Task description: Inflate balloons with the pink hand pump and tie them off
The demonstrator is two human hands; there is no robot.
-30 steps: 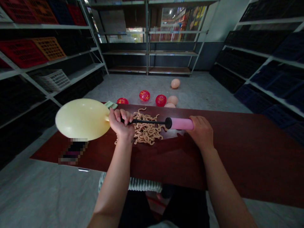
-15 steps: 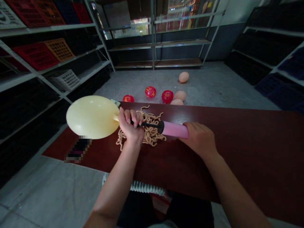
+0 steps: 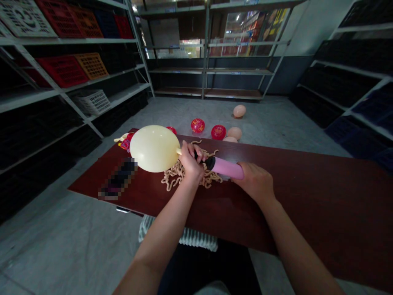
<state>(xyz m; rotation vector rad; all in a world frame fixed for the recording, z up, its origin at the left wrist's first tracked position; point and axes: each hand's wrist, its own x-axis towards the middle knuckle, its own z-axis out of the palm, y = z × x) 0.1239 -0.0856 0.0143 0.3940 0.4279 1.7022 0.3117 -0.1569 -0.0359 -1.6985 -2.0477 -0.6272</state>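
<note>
My left hand (image 3: 193,159) is closed around the black end of a balloon pump and the neck of an inflated pale yellow balloon (image 3: 155,148), which points left. My right hand (image 3: 256,180) wraps the far end of the pump's pink barrel (image 3: 227,167). The left hand sits close against the barrel's black collar (image 3: 210,163), and the rod between them is mostly hidden. Beneath the hands, a pile of uninflated, long beige balloons (image 3: 174,176) lies on the dark red-brown table (image 3: 307,196).
A pixelated dark object (image 3: 118,179) lies on the table's left side. Red and yellow limp pieces (image 3: 125,141) are at its far left corner. Red printed balloons (image 3: 197,125) and peach balloons (image 3: 239,111) rest on the floor beyond. Shelves with crates (image 3: 63,70) stand around.
My left hand has come nearer to the pink barrel, so the black rod between them has slid mostly out of sight. The yellow balloon has shifted right with it. The camera view has shifted too.
</note>
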